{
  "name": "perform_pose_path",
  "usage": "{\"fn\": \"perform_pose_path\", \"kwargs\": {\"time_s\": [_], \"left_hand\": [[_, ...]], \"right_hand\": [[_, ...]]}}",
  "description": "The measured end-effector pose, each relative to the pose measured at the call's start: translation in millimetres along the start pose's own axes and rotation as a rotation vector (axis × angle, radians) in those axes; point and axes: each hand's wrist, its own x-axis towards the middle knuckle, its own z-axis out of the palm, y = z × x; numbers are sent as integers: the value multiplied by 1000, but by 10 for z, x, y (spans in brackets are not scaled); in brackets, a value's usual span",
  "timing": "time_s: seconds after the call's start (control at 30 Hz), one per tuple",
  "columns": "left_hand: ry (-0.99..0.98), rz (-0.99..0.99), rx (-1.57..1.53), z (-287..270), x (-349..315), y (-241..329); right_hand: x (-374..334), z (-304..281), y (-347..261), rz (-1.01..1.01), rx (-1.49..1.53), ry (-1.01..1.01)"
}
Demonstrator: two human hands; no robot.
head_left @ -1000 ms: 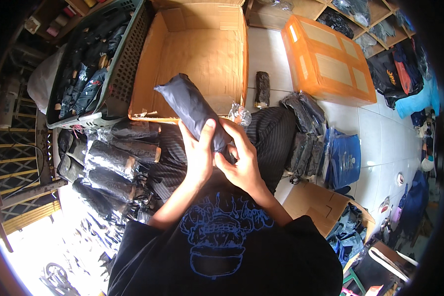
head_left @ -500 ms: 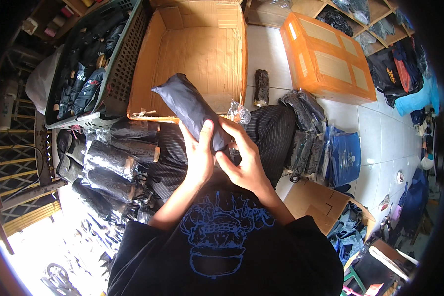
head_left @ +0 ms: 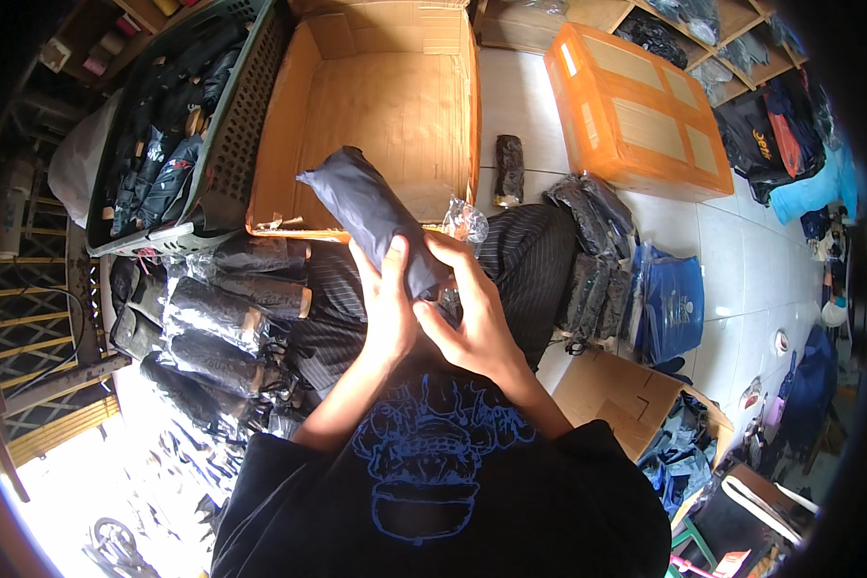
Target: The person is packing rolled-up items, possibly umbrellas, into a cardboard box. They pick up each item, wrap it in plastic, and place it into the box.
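Observation:
A long dark grey fabric bundle (head_left: 368,202), shaped like a compact umbrella in its sleeve, slants across my lap with its far end over the open carton. My left hand (head_left: 388,294) grips its near part from the left, thumb along the top. On the other side my right hand (head_left: 467,308) holds the near end between thumb and fingers; a dark opening or fold shows there, partly hidden by the fingers. A crumpled piece of clear plastic (head_left: 466,222) lies at the carton's near right corner, just beyond my right hand.
An open cardboard carton (head_left: 385,106) stands ahead, beside a dark green crate (head_left: 236,135) of black bundles. Plastic-wrapped black bundles (head_left: 217,313) pile at my left; more packets (head_left: 597,250) lie at right. A taped orange box (head_left: 636,111) and single packet (head_left: 510,169) are beyond.
The bundle's near end has shifted slightly, and my right fingers have moved a little along its edge. My left hand keeps its hold.

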Motion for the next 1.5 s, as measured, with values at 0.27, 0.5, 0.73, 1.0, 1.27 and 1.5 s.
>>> {"fn": "perform_pose_path", "kwargs": {"time_s": [0.27,0.5,0.73,1.0,1.27,1.5], "left_hand": [[42,130,149,93,-148,-100],[-177,-151,-213,-138,76,-111],[-234,-49,-37,-101,89,-6],[-377,-38,-100,-105,-31,-172],[-244,-47,-53,-45,136,51],[-239,-57,-10,-49,80,-40]], "right_hand": [[4,86,112,68,100,111],[-84,172,131,23,159,103],[-161,83,100,482,832,8],[-230,143,170,375,569,58],[-121,128,44,159,628,13],[-150,125,238,227,649,31]]}}
